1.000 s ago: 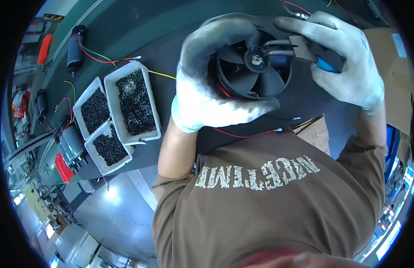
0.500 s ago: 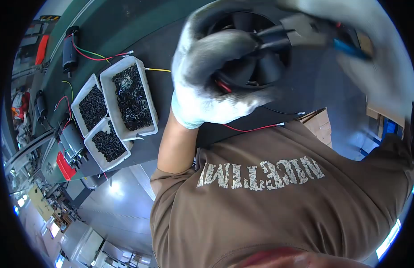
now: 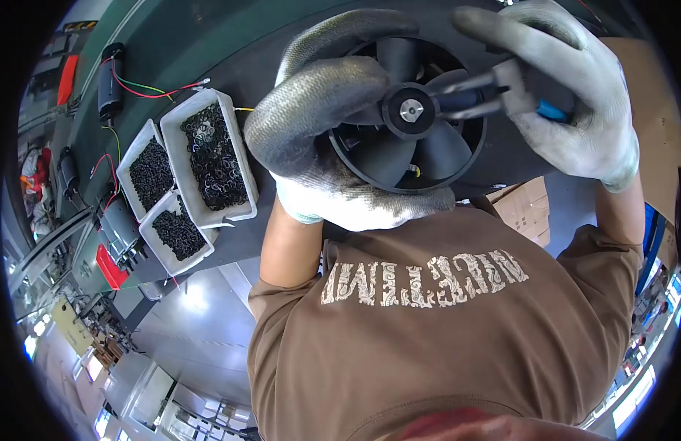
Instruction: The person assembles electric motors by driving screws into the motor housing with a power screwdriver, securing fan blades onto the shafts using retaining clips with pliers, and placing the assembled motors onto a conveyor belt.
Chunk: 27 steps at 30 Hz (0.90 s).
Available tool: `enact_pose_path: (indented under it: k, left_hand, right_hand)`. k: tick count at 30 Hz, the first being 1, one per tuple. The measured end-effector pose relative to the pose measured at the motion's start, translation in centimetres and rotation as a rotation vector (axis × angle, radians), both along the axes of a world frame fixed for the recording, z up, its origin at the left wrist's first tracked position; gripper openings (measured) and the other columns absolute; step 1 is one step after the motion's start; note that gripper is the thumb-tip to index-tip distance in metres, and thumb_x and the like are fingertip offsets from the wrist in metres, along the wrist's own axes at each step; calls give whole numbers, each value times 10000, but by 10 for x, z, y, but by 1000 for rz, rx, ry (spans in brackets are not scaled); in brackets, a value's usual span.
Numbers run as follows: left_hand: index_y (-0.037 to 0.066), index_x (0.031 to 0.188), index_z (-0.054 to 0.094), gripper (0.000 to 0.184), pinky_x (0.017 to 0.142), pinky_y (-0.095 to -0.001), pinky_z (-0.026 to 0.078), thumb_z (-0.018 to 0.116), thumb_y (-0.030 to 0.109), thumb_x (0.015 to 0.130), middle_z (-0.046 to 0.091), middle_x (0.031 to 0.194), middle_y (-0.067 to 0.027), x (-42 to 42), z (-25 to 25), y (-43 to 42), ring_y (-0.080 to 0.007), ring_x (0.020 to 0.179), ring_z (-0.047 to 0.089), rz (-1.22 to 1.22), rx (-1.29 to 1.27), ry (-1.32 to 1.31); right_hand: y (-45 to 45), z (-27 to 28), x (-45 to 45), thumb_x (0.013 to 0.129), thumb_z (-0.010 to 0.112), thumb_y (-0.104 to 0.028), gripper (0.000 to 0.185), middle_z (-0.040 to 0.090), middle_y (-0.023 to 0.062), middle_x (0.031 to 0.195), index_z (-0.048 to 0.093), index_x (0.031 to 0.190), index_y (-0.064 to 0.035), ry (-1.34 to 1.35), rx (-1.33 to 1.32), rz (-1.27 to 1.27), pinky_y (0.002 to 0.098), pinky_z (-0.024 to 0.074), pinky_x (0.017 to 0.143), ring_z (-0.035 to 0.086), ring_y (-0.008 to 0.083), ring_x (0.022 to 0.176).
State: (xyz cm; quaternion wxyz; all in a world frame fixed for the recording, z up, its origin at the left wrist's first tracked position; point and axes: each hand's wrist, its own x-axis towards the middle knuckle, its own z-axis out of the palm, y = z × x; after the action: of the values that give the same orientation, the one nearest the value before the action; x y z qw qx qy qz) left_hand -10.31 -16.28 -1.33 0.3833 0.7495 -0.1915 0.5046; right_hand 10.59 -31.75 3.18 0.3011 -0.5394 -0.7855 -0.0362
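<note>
My left hand (image 3: 318,140), in a soiled white glove, is wrapped round the side of a black round fan (image 3: 384,158), with the thumb along its near rim. The fan's blades and hub (image 3: 410,110) face up, and a light metal piece shows at the hub's centre. In my gloved right hand (image 3: 575,95) are pliers (image 3: 513,88) with blue on the handle. Their slim jaws point left and reach the hub's right edge; whether they grip anything there is hard to tell.
Three white trays (image 3: 248,198) of small black parts and rings stand left of my left hand. Motors with coloured wires (image 3: 111,95) lie farther left, near a red bin (image 3: 111,268). Cardboard boxes (image 3: 649,110) are at the right, and another (image 3: 524,213) is by my torso.
My right hand and the pliers swung out to the right in a blur, then came back to the hub. The left fingers moved off the hub, and the fan shifted slightly down.
</note>
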Motion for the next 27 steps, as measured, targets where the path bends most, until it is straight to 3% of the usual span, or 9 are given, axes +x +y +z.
enact_pose_path:
  k: [7,13,17,22,27]
  left_hand:
    - [-27,1196,430,1065,829,-415,518,951,479,416,530,1146,-183,-4,-2,3,-309,936,634,-3,11,89]
    - [-60,1086,510,965,836,-407,514,942,455,394,583,998,-179,-8,14,5,-294,906,639,95,139,98]
    - [-52,1169,450,1040,840,-378,510,952,468,421,544,1095,-189,-10,14,10,-268,920,629,67,173,160]
    - [-25,1265,349,1083,835,-346,507,953,452,503,499,1171,-188,-11,-24,11,-240,930,605,30,-141,49]
    - [-11,1261,347,1033,867,-357,487,939,451,552,506,1142,-170,-15,-20,17,-236,962,578,162,32,70]
  right_hand:
    - [-11,42,-24,552,671,-131,604,613,115,820,699,1150,-52,-171,-73,-138,317,485,614,585,251,684]
    - [-7,57,-30,566,627,-68,617,590,112,828,672,1181,-44,-153,-195,-148,316,477,643,575,242,700]
    - [-4,63,-32,576,597,-26,628,575,111,833,654,1201,-38,-124,-249,-148,314,472,662,568,236,711]
    - [-10,70,-42,588,560,27,646,557,109,840,632,1227,-32,-70,-311,-222,313,466,686,559,228,724]
    - [-27,82,-81,600,523,79,667,538,107,847,609,1253,-25,42,-425,-484,311,459,710,550,221,737]
